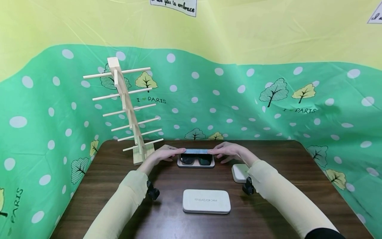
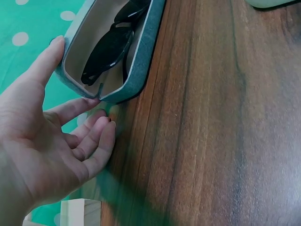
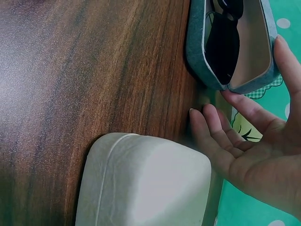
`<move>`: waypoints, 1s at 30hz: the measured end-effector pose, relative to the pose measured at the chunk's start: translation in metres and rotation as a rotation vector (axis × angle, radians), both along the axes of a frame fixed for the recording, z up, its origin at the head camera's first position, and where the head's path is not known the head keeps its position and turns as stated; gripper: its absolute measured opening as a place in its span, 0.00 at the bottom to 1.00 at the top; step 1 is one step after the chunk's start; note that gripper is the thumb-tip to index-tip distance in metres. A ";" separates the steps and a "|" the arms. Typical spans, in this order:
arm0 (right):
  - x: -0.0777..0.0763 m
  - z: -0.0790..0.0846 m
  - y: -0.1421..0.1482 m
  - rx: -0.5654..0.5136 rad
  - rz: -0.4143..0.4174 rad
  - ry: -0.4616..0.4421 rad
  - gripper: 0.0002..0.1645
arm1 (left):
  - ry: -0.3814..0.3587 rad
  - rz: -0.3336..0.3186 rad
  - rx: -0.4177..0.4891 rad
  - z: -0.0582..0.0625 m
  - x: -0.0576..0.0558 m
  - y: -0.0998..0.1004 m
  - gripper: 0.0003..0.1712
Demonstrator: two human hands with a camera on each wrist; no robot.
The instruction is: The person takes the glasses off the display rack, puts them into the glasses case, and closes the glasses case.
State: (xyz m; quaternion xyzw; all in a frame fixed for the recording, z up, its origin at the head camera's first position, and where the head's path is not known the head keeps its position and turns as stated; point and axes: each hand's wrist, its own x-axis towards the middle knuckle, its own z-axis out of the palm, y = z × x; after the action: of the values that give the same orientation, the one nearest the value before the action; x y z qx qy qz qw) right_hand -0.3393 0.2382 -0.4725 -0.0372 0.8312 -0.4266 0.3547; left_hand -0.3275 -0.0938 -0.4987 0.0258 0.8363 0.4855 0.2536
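A grey-blue glasses case (image 1: 196, 166) sits at the back of the table with its lid (image 1: 197, 151) partly raised. Dark sunglasses (image 2: 110, 49) lie inside it, lenses toward me. At the case's left end, my left hand (image 1: 164, 153) has its thumb on the lid's edge and its index finger by the hinge corner; the other fingers curl loosely below. My right hand (image 1: 231, 151) mirrors this at the right end, thumb on the lid (image 3: 268, 33) and index finger near the hinge. Beside my right hand is a pale rounded case (image 3: 150, 179), closed, partly hidden by the sleeve in the head view.
A closed white case (image 1: 206, 201) with printed lettering lies nearer on the dark wooden table (image 1: 167, 212). To the left stands a wooden rack (image 1: 128, 106) with several dowels reaching out sideways. A green and yellow patterned cloth (image 1: 298, 132) hangs behind the table.
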 end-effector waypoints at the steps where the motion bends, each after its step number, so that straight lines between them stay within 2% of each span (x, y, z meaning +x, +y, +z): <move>1: 0.000 0.000 0.000 0.000 -0.004 -0.001 0.37 | 0.004 -0.003 0.000 0.000 0.000 0.000 0.40; 7: 0.000 0.000 -0.002 -0.007 -0.023 0.000 0.38 | 0.031 -0.022 -0.010 -0.002 0.001 -0.001 0.40; 20: 0.002 -0.001 -0.003 -0.003 0.000 0.009 0.42 | 0.077 -0.048 -0.006 -0.005 0.002 -0.003 0.43; 30: 0.002 -0.004 -0.003 0.008 -0.009 0.033 0.43 | 0.175 -0.076 -0.056 -0.012 0.003 -0.005 0.47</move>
State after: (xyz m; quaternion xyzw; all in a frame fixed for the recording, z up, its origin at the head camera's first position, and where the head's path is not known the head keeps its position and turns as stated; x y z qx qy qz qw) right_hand -0.3378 0.2349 -0.4762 -0.0393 0.8387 -0.4242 0.3391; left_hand -0.3243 -0.0993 -0.5105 0.0928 0.8669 0.4477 0.1985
